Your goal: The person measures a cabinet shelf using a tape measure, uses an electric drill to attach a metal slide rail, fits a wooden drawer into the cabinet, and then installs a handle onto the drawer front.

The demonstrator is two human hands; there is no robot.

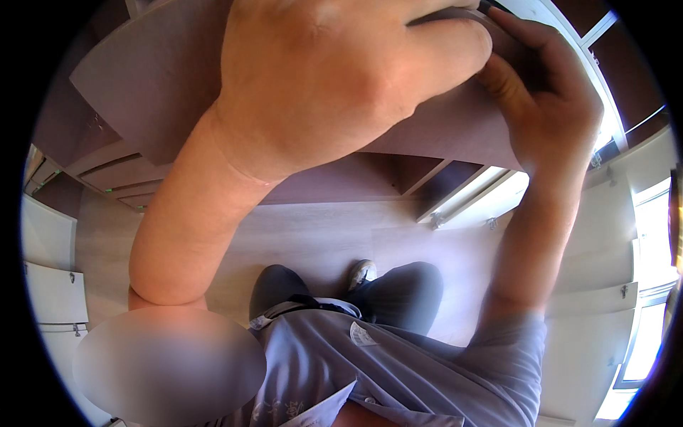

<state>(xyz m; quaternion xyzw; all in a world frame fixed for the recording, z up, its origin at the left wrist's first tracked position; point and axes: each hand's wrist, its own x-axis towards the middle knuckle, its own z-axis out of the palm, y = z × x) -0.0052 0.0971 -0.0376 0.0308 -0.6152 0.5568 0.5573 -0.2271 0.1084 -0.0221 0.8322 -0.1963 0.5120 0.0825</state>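
Note:
Both my hands are raised close together over a brown wooden panel (pixel 455 121). My left hand (pixel 334 78) looms large at the top middle, its fingers curled and its thumb side turned to the right. Close against its fingertips is my right hand (pixel 558 99), with thumb and fingers bent inward. A small dark thing (pixel 486 6) shows between the hands at the top edge; its kind cannot be made out. The left fingers are partly cut off by the frame, and the hands hide whatever is pinched in them.
Brown cabinet with drawers (pixel 121 171) stands at the left. White open doors with hinges (pixel 484 199) lie beyond the panel's edge at the right. White panels (pixel 53 263) line the left side, and a bright window (pixel 647 334) is at the right. Pale wooden floor (pixel 306 228) is below.

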